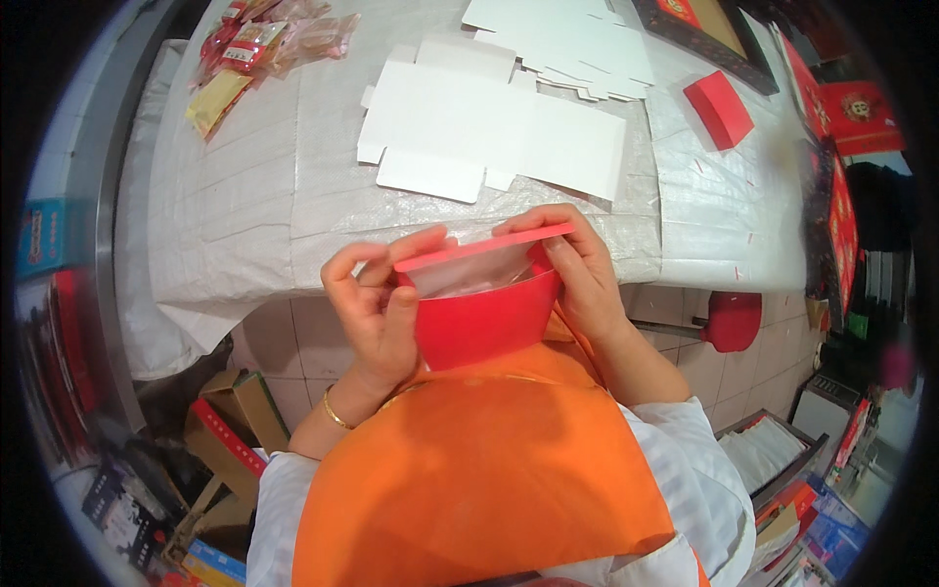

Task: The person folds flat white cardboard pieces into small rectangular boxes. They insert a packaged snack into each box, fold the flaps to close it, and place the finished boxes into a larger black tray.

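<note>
Between my hands, in front of the orange apron, is a red box (482, 326) with its top gaping toward me. Something whitish and translucent (479, 277) shows inside it; I cannot make out what. My left hand (377, 298) grips the box's left end, thumb on the near side and fingers behind, a gold bracelet at the wrist. At the right end, my right hand (577, 264) has its thumb at the opening and its fingers along the raised flap (484, 248). Flat white carton blanks (445, 127) lie on the table just beyond.
A white sheet covers the table (264, 196). Several small packets (279, 39) are heaped at the far left, and a closed red box (719, 110) stands at the far right. More white blanks (577, 39) are stacked behind. Below the table are a red stool (734, 321) and an open carton (235, 430).
</note>
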The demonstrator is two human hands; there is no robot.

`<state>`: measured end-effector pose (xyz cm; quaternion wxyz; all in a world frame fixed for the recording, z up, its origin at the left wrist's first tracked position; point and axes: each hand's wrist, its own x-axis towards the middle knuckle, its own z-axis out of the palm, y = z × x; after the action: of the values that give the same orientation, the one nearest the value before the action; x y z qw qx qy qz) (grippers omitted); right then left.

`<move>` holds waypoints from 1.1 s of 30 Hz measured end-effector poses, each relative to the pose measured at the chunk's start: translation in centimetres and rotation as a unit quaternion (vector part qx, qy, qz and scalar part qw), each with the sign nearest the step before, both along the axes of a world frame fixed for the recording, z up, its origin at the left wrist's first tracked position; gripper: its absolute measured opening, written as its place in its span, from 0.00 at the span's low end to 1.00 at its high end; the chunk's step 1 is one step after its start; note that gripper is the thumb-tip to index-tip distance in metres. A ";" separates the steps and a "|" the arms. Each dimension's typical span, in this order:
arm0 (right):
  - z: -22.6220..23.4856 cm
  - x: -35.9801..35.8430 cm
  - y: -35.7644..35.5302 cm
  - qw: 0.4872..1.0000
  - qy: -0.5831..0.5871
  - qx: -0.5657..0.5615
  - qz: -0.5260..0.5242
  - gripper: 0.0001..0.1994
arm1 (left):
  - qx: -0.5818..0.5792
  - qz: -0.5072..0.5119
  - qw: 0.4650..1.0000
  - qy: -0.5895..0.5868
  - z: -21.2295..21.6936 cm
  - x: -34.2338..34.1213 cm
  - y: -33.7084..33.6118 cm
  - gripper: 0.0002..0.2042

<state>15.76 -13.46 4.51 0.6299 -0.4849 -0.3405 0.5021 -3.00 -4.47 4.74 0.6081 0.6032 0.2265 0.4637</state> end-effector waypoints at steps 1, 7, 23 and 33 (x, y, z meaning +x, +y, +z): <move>0.2 -0.2 0.0 1.000 0.000 0.006 -0.011 0.17 | -0.002 -0.005 1.000 0.015 0.0 -0.2 0.1 0.21; -0.8 1.1 0.3 0.961 -0.216 0.171 -0.007 0.16 | 0.097 -0.040 0.994 0.041 -0.3 -1.3 1.7 0.22; -0.1 2.0 -1.5 0.951 -0.278 0.137 0.011 0.18 | 0.119 -0.146 0.946 0.265 5.1 -1.9 2.9 0.12; -0.8 3.1 -2.1 0.919 -0.340 0.193 0.056 0.19 | 0.218 -0.144 0.927 0.270 4.2 -2.3 3.1 0.13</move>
<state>18.91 -15.51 3.69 0.5286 -0.4760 -0.6507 0.2659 -5.29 -1.32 8.96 0.4377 0.8495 0.1863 0.2282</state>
